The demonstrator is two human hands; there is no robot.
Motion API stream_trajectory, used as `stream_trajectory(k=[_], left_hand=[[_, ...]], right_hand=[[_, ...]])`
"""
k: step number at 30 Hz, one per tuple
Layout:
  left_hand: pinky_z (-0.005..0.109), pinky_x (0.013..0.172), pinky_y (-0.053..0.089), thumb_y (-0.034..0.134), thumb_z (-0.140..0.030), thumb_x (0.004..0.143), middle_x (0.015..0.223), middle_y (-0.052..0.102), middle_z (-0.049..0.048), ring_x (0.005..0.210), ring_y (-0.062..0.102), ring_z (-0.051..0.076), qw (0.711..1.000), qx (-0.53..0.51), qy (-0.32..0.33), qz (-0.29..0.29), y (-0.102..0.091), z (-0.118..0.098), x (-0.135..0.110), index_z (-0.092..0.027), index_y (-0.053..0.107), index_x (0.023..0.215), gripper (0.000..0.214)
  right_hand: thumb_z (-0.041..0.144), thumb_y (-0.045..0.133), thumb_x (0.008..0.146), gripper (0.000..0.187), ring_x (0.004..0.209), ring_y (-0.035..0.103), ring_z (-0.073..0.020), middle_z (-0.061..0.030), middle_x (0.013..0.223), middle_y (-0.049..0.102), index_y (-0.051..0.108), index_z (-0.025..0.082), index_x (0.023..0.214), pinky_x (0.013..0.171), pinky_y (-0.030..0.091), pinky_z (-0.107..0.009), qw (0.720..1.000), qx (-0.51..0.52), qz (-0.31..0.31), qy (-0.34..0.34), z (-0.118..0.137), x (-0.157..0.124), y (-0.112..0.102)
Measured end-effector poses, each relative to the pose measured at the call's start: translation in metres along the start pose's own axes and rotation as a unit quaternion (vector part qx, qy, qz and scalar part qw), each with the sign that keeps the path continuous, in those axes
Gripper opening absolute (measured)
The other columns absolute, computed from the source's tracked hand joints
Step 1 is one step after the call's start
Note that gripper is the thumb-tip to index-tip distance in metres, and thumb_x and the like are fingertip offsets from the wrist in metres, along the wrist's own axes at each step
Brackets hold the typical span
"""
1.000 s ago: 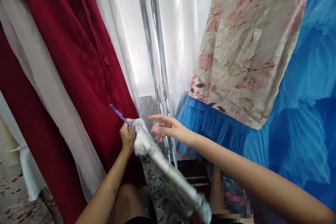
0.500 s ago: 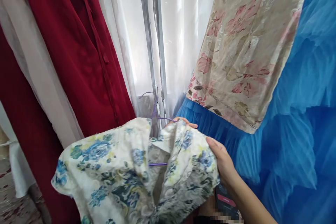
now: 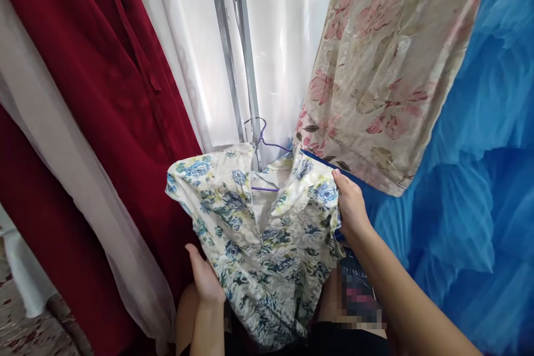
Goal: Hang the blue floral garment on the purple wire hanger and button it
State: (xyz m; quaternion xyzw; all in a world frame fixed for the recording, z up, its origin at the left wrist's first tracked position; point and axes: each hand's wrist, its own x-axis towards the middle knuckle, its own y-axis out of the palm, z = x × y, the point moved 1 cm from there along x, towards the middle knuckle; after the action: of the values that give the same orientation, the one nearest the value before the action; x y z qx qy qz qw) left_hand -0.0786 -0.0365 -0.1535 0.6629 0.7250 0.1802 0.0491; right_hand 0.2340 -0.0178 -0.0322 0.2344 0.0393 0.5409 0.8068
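A short-sleeved white blouse (image 3: pixel 275 245) with blue and yellow-green flowers hangs on a purple hanger (image 3: pixel 263 136), whose hook sticks up above the open neckline. My right hand (image 3: pixel 351 206) grips the blouse at its right shoulder and sleeve, thumb on the front. Low on the other side, my left hand (image 3: pixel 205 278) touches the blouse's left edge. Its thumb stands out apart from the cloth, and its other fingers are hidden behind the blouse, so the hand looks open against it.
Dark red garments (image 3: pixel 120 83) and a pale sheer cloth (image 3: pixel 83 144) hang at left. Metal poles (image 3: pixel 231 39) stand before a white curtain (image 3: pixel 283 39). A beige floral garment (image 3: pixel 367 67) and blue ruffled fabric (image 3: pixel 479 150) hang at right. A phone (image 3: pixel 356 283), partly blurred out, lies below my right hand.
The blouse has shifted up and away and now shows more of its front. Fingers seen behind the collar are gone from there; my left hand now shows at the blouse's lower left.
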Motion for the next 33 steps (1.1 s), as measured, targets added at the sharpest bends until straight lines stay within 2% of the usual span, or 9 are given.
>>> stream_trajectory(k=[4, 6, 13, 20, 22, 25, 27, 30, 33], left_hand=[[0.044, 0.12, 0.035, 0.068, -0.056, 0.083, 0.128, 0.069, 0.0097, 0.143, 0.045, 0.031, 0.977, -0.116, -0.07, -0.164, -0.005, 0.002, -0.017, -0.024, 0.067, 0.126, 0.053], [0.043, 0.123, 0.029, 0.075, -0.034, 0.081, 0.131, 0.068, 0.0078, 0.145, 0.042, 0.029, 0.974, -0.093, -0.087, -0.188, -0.001, 0.0, -0.023, -0.024, 0.067, 0.124, 0.044], [0.042, 0.119, 0.037, 0.079, -0.028, 0.078, 0.126, 0.071, 0.0062, 0.135, 0.055, 0.028, 0.983, -0.04, -0.073, -0.165, 0.01, 0.007, -0.026, -0.026, 0.068, 0.121, 0.045], [0.045, 0.113, 0.043, 0.087, -0.035, 0.066, 0.122, 0.072, 0.0088, 0.127, 0.061, 0.032, 0.995, -0.01, -0.081, -0.061, 0.002, 0.035, -0.042, -0.022, 0.068, 0.124, 0.062], [0.046, 0.112, 0.044, 0.087, -0.037, 0.066, 0.121, 0.073, 0.0112, 0.125, 0.061, 0.033, 0.996, 0.01, -0.085, -0.039, 0.002, 0.038, -0.05, -0.019, 0.069, 0.124, 0.063], [0.047, 0.111, 0.044, 0.087, -0.038, 0.067, 0.12, 0.073, 0.0133, 0.123, 0.063, 0.034, 0.994, 0.043, -0.094, -0.028, 0.004, 0.039, -0.061, -0.016, 0.071, 0.12, 0.06], [0.047, 0.112, 0.044, 0.086, -0.04, 0.067, 0.12, 0.073, 0.0137, 0.123, 0.063, 0.034, 0.994, 0.054, -0.089, -0.035, 0.006, 0.04, -0.066, -0.016, 0.071, 0.12, 0.06], [0.048, 0.112, 0.043, 0.084, -0.042, 0.069, 0.12, 0.073, 0.0142, 0.123, 0.062, 0.034, 0.995, 0.058, -0.069, -0.028, 0.008, 0.042, -0.07, -0.016, 0.07, 0.121, 0.06], [0.048, 0.112, 0.044, 0.081, -0.042, 0.074, 0.12, 0.073, 0.0136, 0.125, 0.062, 0.033, 0.995, 0.08, -0.051, 0.001, 0.009, 0.041, -0.073, -0.016, 0.069, 0.121, 0.055]], right_hand=[[0.056, 0.083, 0.063, 0.043, 0.076, 0.072, -0.0276, -0.0023, 0.069, 0.072, 0.066, 0.022, 0.081, 0.061, 0.056, -0.034, 0.999, 0.042, -0.013, -0.025, -0.006, 0.001, 0.006], [0.053, 0.084, 0.062, 0.04, 0.076, 0.072, -0.0267, -0.001, 0.067, 0.072, 0.065, 0.021, 0.078, 0.063, 0.057, -0.033, 0.998, 0.055, -0.017, -0.031, -0.005, 0.005, 0.006], [0.051, 0.083, 0.065, 0.035, 0.078, 0.072, -0.0272, -0.0021, 0.07, 0.073, 0.066, 0.022, 0.074, 0.062, 0.057, -0.033, 0.998, 0.035, 0.019, -0.048, 0.005, 0.008, 0.004], [0.057, 0.074, 0.077, 0.041, 0.083, 0.071, -0.0292, -0.0069, 0.082, 0.074, 0.071, 0.02, 0.093, 0.07, 0.057, -0.038, 0.992, -0.083, 0.094, -0.006, -0.005, -0.004, -0.022], [0.052, 0.072, 0.08, 0.041, 0.095, 0.068, -0.0277, -0.0076, 0.097, 0.072, 0.068, 0.019, 0.104, 0.083, 0.055, -0.04, 0.985, -0.139, 0.021, -0.101, -0.015, -0.019, -0.025], [0.04, 0.073, 0.083, 0.038, 0.111, 0.06, -0.0244, -0.0076, 0.114, 0.064, 0.061, 0.02, 0.113, 0.099, 0.046, -0.04, 0.923, -0.159, -0.212, -0.28, -0.041, -0.062, -0.023], [0.037, 0.065, 0.09, 0.023, 0.1, 0.061, -0.0214, -0.0058, 0.105, 0.063, 0.059, 0.021, 0.106, 0.092, 0.048, -0.036, 0.916, -0.121, -0.267, -0.274, -0.067, -0.096, -0.016], [0.045, 0.055, 0.097, 0.024, 0.066, 0.058, -0.0194, -0.001, 0.071, 0.06, 0.057, 0.023, 0.087, 0.065, 0.047, -0.032, 0.99, -0.125, 0.039, -0.045, -0.107, -0.132, 0.006], [0.052, 0.048, 0.1, 0.037, 0.051, 0.049, -0.0167, 0.0025, 0.054, 0.054, 0.051, 0.023, 0.076, 0.057, 0.04, -0.03, 0.956, -0.117, 0.256, 0.084, -0.128, -0.146, 0.026]])
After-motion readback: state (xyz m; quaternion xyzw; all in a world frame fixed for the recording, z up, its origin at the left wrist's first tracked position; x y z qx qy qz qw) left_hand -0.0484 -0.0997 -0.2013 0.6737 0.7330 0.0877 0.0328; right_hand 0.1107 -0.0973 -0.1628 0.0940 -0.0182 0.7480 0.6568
